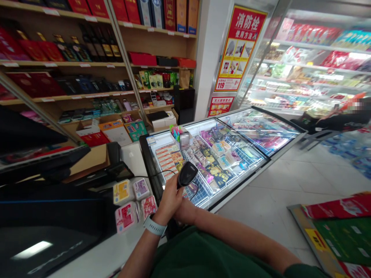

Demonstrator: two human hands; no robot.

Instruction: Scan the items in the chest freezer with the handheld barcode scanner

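A black handheld barcode scanner (188, 173) points away from me over the near end of a glass-topped chest freezer (203, 204). My left hand (170, 195), with a pale watch (155, 226) on its wrist, is closed around the scanner's handle. My right hand (185, 210) lies against the left one, just below the scanner; its fingers are hidden behind the left hand and wrist. The scanner's thin black cable loops beside it. Left of my hands, several small packs with clear trays and coloured labels (121, 191) sit on the white counter (95, 247).
A dark monitor or till (58, 227) fills the left side. Shelves (116, 63) of bottles and boxes line the back wall. Beyond the freezer stands a lit open fridge (304, 69). A person (342, 119) is at the far right. Boxed goods (344, 231) stand at lower right.
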